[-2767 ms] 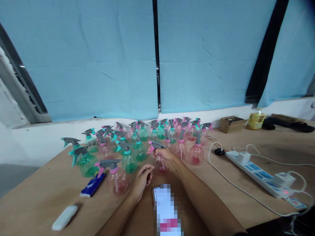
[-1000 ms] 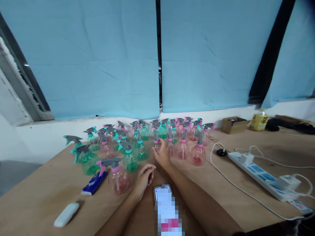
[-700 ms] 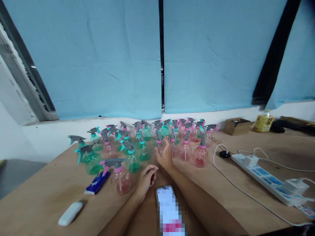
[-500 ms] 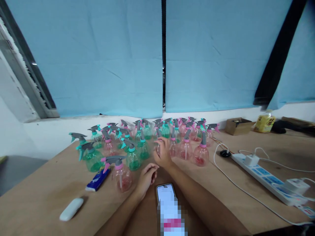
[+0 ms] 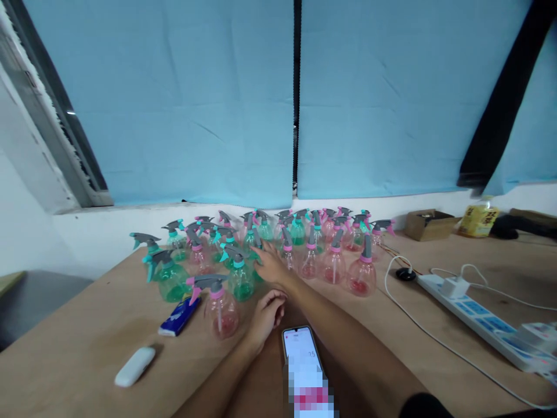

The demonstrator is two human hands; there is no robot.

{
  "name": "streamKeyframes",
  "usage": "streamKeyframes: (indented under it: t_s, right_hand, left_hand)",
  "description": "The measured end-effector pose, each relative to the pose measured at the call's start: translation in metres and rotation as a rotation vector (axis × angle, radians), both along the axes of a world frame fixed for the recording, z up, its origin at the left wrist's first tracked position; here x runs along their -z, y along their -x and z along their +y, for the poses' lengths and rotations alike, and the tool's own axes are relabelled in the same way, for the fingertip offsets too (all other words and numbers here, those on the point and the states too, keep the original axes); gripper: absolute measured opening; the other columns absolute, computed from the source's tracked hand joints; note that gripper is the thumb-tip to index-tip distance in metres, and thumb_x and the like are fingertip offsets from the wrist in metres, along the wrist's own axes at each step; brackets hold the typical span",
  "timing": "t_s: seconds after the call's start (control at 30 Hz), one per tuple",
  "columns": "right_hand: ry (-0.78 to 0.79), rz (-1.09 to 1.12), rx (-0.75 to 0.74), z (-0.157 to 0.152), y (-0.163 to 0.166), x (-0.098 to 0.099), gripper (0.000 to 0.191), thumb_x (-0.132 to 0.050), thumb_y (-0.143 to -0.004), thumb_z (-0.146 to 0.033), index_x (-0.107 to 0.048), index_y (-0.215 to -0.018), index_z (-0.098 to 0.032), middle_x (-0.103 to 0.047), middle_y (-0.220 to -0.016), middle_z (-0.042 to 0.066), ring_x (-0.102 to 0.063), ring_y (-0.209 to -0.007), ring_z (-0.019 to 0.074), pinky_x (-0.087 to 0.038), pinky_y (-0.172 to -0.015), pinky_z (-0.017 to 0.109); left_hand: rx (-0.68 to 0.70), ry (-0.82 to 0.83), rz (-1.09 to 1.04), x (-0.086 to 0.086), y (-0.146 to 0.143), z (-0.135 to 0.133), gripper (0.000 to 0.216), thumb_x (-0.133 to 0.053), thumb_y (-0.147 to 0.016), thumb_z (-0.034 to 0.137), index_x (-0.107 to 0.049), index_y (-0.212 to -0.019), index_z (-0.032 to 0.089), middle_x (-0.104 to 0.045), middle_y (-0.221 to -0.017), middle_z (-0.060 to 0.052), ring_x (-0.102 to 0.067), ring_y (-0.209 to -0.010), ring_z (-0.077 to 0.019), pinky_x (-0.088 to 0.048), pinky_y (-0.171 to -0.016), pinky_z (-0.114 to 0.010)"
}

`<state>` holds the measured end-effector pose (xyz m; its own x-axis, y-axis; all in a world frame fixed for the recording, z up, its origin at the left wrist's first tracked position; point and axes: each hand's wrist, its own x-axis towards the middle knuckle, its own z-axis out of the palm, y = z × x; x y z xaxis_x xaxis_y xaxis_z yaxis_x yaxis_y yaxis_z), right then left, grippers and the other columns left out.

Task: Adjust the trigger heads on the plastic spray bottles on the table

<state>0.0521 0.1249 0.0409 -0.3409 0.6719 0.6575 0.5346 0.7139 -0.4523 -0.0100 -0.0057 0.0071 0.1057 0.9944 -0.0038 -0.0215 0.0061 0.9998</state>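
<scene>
Several small spray bottles, pink and green with grey triggers, stand crowded at the far side of the wooden table [image 5: 87,348]. My right hand [image 5: 270,265] reaches in among them with its fingers stretched out to the left. Its fingertips are at a green bottle [image 5: 252,251] in the middle of the group. My left hand [image 5: 267,313] rests on the table, loosely curled and holding nothing. It lies just right of the nearest pink bottle [image 5: 221,309]. A phone [image 5: 299,346] lies between my forearms.
A blue packet [image 5: 178,317] and a white oblong object [image 5: 134,366] lie at the near left. A white power strip [image 5: 478,317] with plugs and cables runs along the right. A cardboard box [image 5: 429,224] and a yellow bottle [image 5: 478,219] stand at the back right by the wall.
My right hand let go of a pink bottle, then moved left across the group to the green bottles. The left hand stayed put. The view shifted slightly to the left.
</scene>
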Motion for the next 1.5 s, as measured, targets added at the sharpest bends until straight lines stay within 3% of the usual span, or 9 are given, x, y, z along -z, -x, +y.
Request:
streamKeyframes:
  t_s: [0.3, 0.6, 0.77, 1.0, 1.1, 1.2, 1.3, 1.4, 1.5]
  right_hand:
    - [-0.13, 0.216, -0.052, -0.017, -0.026, -0.004, 0.024, -0.049, -0.088, -0.017, -0.067, -0.104, -0.022, -0.055, -0.108, 0.007, -0.058, -0.099, 0.0194, -0.045, -0.092, 0.033]
    - [-0.219, 0.219, -0.086, -0.04, -0.053, 0.007, 0.019, -0.049, -0.085, -0.018, -0.061, -0.1, -0.022, -0.06, -0.101, 0.008, -0.059, -0.098, 0.0203, -0.048, -0.09, 0.033]
    - [-0.227, 0.316, -0.059, -0.043, -0.061, 0.015, 0.007, -0.056, -0.085, -0.028, -0.06, -0.086, -0.023, -0.062, -0.093, 0.006, -0.06, -0.09, 0.0198, -0.049, -0.085, 0.033]
    - [-0.171, 0.548, 0.002, -0.036, -0.067, 0.019, 0.051, -0.061, -0.087, -0.039, -0.03, -0.049, -0.022, -0.043, -0.06, -0.001, -0.042, -0.054, 0.0108, -0.036, -0.054, 0.025]
    - [-0.094, 0.668, 0.006, -0.034, -0.069, 0.018, 0.055, -0.063, -0.085, -0.042, -0.025, -0.05, -0.022, -0.038, -0.056, -0.003, -0.04, -0.054, 0.011, -0.034, -0.053, 0.025]
    - [0.015, 0.707, 0.005, -0.036, -0.073, 0.014, 0.049, -0.068, -0.079, -0.045, -0.031, -0.057, -0.023, -0.034, -0.056, -0.006, -0.036, -0.054, 0.0105, -0.033, -0.052, 0.024]
    - [0.099, 0.717, -0.089, -0.035, -0.078, 0.008, 0.03, -0.07, -0.075, -0.041, -0.047, -0.077, -0.022, -0.046, -0.068, -0.005, -0.043, -0.062, 0.0115, -0.04, -0.059, 0.023]
    - [0.17, 0.641, -0.223, -0.028, -0.086, 0.002, 0.026, -0.062, -0.077, -0.034, -0.057, -0.1, -0.023, -0.058, -0.086, -0.001, -0.053, -0.076, 0.0148, -0.046, -0.07, 0.026]
    - [0.186, 0.526, -0.267, -0.021, -0.093, -0.002, 0.022, -0.054, -0.075, -0.026, -0.065, -0.093, -0.021, -0.062, -0.083, 0.0, -0.056, -0.079, 0.0168, -0.048, -0.074, 0.029]
  left_hand:
    - [-0.07, -0.032, -0.039, -0.001, 0.0, 0.002, 0.026, -0.062, -0.076, 0.044, -0.062, -0.081, 0.019, -0.044, -0.054, 0.007, -0.035, -0.043, -0.0062, -0.02, -0.041, -0.017]
    - [-0.185, -0.078, -0.111, -0.009, 0.004, 0.001, 0.03, -0.065, -0.073, 0.048, -0.059, -0.081, 0.02, -0.041, -0.052, 0.009, -0.032, -0.042, -0.0054, -0.017, -0.041, -0.017]
    - [-0.183, -0.068, -0.126, -0.008, 0.004, 0.003, 0.032, -0.065, -0.072, 0.05, -0.058, -0.079, 0.019, -0.04, -0.052, 0.009, -0.032, -0.041, -0.005, -0.017, -0.04, -0.017]
    - [-0.196, -0.072, -0.115, -0.008, 0.005, 0.004, 0.03, -0.064, -0.073, 0.048, -0.058, -0.082, 0.019, -0.04, -0.052, 0.009, -0.032, -0.04, -0.0052, -0.017, -0.04, -0.017]
    - [-0.203, -0.07, -0.095, -0.007, 0.006, 0.005, 0.031, -0.064, -0.072, 0.048, -0.058, -0.082, 0.02, -0.042, -0.052, 0.009, -0.033, -0.04, -0.0055, -0.018, -0.04, -0.017]
    - [-0.194, -0.059, -0.084, -0.006, 0.005, 0.005, 0.03, -0.062, -0.073, 0.048, -0.058, -0.082, 0.02, -0.043, -0.052, 0.009, -0.034, -0.04, -0.0056, -0.018, -0.04, -0.017]
    - [-0.19, -0.053, -0.091, -0.006, 0.005, 0.005, 0.028, -0.062, -0.074, 0.045, -0.058, -0.083, 0.02, -0.043, -0.053, 0.009, -0.035, -0.04, -0.0054, -0.018, -0.04, -0.016]
    - [-0.183, -0.045, -0.099, -0.006, 0.005, 0.005, 0.025, -0.062, -0.074, 0.043, -0.058, -0.083, 0.019, -0.043, -0.054, 0.009, -0.035, -0.041, -0.0052, -0.018, -0.04, -0.016]
    - [-0.165, -0.041, -0.09, -0.005, 0.005, 0.006, 0.025, -0.061, -0.076, 0.042, -0.059, -0.085, 0.019, -0.044, -0.055, 0.008, -0.035, -0.042, -0.0054, -0.019, -0.04, -0.016]
